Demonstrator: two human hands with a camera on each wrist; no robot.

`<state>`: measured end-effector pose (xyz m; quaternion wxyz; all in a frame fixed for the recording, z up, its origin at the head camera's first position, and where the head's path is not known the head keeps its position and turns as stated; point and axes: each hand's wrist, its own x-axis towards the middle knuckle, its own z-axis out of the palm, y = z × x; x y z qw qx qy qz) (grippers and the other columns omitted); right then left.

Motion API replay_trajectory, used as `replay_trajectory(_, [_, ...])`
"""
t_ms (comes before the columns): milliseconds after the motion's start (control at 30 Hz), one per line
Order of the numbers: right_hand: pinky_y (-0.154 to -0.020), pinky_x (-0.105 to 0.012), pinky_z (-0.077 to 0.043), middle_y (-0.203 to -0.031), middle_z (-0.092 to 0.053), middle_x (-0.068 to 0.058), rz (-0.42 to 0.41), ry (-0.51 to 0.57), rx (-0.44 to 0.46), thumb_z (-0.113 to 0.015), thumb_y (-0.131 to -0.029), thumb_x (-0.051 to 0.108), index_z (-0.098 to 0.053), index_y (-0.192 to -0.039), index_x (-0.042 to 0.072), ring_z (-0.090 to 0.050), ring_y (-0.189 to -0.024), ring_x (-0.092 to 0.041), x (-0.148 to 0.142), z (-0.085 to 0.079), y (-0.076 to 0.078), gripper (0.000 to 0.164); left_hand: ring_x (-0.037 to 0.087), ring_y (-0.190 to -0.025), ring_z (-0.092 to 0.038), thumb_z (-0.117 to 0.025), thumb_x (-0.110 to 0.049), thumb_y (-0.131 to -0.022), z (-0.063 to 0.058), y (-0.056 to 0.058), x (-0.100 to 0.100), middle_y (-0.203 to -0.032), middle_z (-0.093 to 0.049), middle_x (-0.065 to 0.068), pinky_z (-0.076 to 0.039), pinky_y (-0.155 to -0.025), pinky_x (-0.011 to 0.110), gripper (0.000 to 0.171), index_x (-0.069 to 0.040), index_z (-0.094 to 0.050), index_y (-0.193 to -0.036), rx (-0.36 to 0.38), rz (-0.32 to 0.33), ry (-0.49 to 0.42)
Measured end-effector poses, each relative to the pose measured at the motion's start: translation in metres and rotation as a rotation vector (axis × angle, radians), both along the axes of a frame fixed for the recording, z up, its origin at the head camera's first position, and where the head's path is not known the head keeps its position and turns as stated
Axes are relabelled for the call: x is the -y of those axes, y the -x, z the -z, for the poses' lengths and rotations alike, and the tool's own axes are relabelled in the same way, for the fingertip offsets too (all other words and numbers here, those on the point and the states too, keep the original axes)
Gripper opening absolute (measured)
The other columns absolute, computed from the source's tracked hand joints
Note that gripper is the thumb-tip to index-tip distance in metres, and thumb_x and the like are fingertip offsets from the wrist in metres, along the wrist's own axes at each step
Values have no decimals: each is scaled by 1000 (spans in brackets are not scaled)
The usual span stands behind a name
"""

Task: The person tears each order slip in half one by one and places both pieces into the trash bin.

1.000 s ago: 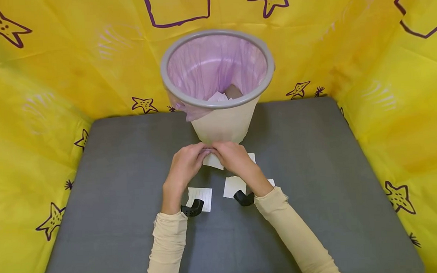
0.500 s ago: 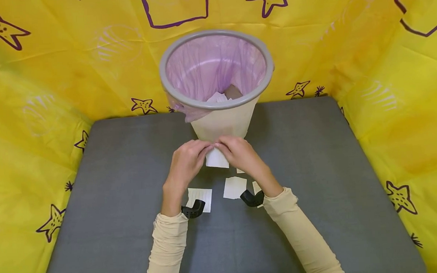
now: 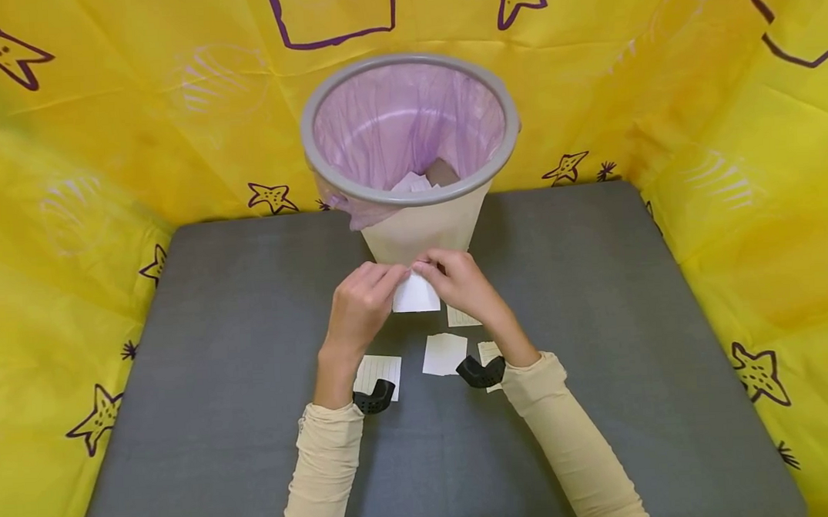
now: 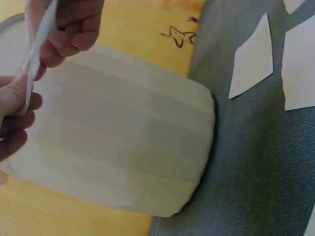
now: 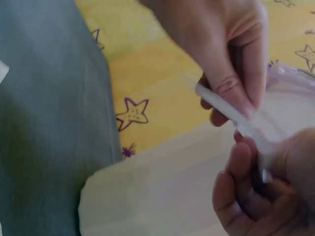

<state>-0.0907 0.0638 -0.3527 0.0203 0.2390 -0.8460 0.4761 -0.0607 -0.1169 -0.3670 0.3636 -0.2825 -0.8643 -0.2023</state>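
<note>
Slightly farther forward than half a second ago, a small white rectangular sheet of paper [image 3: 416, 293] hangs from the curled, pinching fingers of the left hand [image 3: 363, 299] and right hand [image 3: 459, 283], before the tall cream bin with a grey rim [image 3: 420, 231]. From where I stand, a firm grip close together looks best, kept above the pale paper slips [image 3: 445, 354] on the grey cloth-covered table [image 3: 253, 389].
</note>
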Motion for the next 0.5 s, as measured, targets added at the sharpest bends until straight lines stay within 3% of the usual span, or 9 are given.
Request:
replay_trajectory(167, [-61,-22,-44,-81,-69,-14,48,-7,17,-60,-95,10,-69,-90,-3,-56,-66,-17,0,-1,0,17,18,-70,-63,-66,-10,-91,4,2,-1,-79,-71,3,-54,-65,26,7,-8,-71,-88,-62,43,-35])
replay_trajectory(400, [-64,-26,-47,-85,-70,-14,38,-36,-16,-58,-97,12,-67,-92,-1,-59,-69,-20,1,-5,-3,17,19,-71,-62,-70,-5,-86,5,3,1,-81,-71,5,-54,-68,26,5,-5,-71,-91,8,67,-100])
replay_trajectory(500, [-67,-30,-48,-87,-70,-14,58,-45,-35,-56,-98,12,-66,-95,-1,-60,-72,-22,-2,-5,-4,17,21,-72,-63,-71,-5,-84,4,3,2,-81,-71,7,-53,-69,28,7,-3,-72,-91,38,90,-194])
